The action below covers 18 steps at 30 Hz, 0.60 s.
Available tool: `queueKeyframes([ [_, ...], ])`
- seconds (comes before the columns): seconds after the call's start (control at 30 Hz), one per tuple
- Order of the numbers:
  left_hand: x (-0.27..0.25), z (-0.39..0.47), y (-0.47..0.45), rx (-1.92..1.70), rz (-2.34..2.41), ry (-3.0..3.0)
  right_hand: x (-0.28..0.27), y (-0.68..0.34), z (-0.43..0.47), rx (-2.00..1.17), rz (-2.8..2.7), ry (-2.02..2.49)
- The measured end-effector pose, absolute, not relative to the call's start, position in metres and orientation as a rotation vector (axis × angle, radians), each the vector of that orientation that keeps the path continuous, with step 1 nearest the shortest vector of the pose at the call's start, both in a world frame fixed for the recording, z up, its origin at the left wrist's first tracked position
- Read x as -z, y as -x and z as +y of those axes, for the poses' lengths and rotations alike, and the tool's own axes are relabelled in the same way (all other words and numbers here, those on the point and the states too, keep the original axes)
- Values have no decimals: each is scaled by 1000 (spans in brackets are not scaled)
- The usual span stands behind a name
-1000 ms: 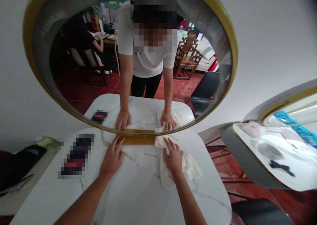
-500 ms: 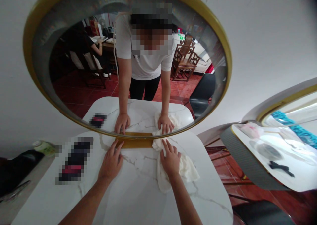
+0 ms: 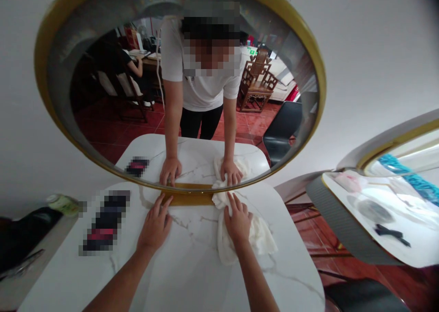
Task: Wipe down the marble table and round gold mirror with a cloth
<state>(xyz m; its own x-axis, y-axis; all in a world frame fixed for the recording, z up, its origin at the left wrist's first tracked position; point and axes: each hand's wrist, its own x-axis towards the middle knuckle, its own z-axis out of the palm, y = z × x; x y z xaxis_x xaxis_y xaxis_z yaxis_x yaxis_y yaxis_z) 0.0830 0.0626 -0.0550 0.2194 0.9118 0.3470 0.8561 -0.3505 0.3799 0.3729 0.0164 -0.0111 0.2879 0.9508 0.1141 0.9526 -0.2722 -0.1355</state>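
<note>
And there's the big gold-rimmed mirror (image 3: 317,88), front and centre! Inside its glass, over on the left, a seated person (image 3: 132,69) in black at a table (image 3: 151,61); on the right, a carved wooden chair (image 3: 257,85), a black chair (image 3: 283,131) just below. Down left of the mirror, a blurred-out dark item (image 3: 109,218) with a red band, and farther left, a pale green container (image 3: 65,204) beside something black (image 3: 32,232)! Right of the mirror, a smaller gold-rimmed mirror (image 3: 404,138) showing turquoise fluff (image 3: 408,174), and below that, a black bow-shaped piece (image 3: 393,235)!
</note>
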Motion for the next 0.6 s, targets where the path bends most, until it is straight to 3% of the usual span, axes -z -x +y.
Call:
queueKeyframes([
  [0.23,56,63,-82,-768,1728,-2394,5,-362,8,-10,-2005,2150],
  [0.6,50,62,-85,-732,1754,-2400,8,-360,11,33,-1787,2293],
])
